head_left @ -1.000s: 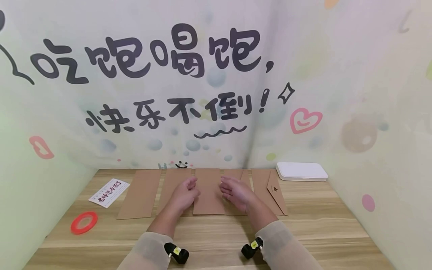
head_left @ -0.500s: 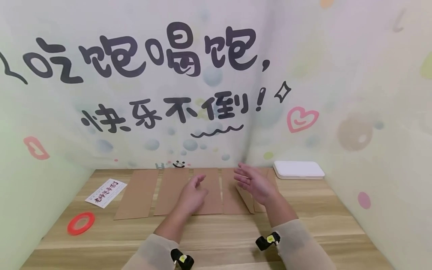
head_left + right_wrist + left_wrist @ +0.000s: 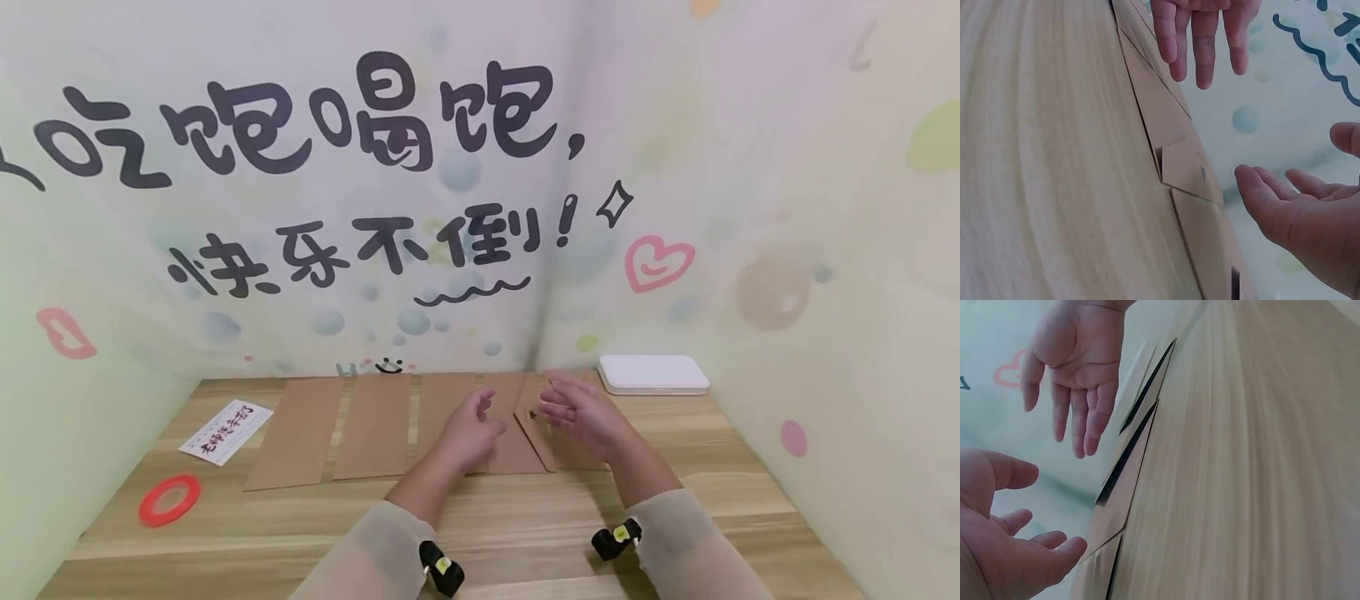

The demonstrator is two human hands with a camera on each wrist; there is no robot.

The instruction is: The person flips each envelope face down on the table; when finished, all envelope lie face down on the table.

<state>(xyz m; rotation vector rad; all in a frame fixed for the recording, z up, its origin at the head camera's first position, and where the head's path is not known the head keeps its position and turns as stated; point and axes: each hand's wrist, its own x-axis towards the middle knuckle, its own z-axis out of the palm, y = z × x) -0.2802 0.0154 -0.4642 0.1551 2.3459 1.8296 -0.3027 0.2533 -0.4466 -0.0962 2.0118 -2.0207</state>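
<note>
Several brown kraft envelopes lie flat in a row along the back of the table. My left hand point(image 3: 468, 433) is over the third envelope point(image 3: 446, 392) and the left edge of the fourth envelope point(image 3: 506, 450), with fingers loosely bent and nothing held. The fourth shows its pointed flap with a small dark mark. Over the fifth envelope point(image 3: 573, 454) is my right hand point(image 3: 588, 417), fingers extended and covering much of it. Both wrist views show the palms facing each other, with air between the fingers and the envelopes point(image 3: 1154, 106).
Left of the row lie a white card point(image 3: 225, 432) with dark red handwriting and a red tape roll point(image 3: 169, 500). A white flat case point(image 3: 654, 374) stands at the back right. A printed cloth wall point(image 3: 300, 192) closes off the back of the wooden table point(image 3: 315, 542).
Both hands have moved right along the row, the left from the second and third envelopes, the right from the fourth to the fifth. The view has turned slightly right. The envelopes stay in place.
</note>
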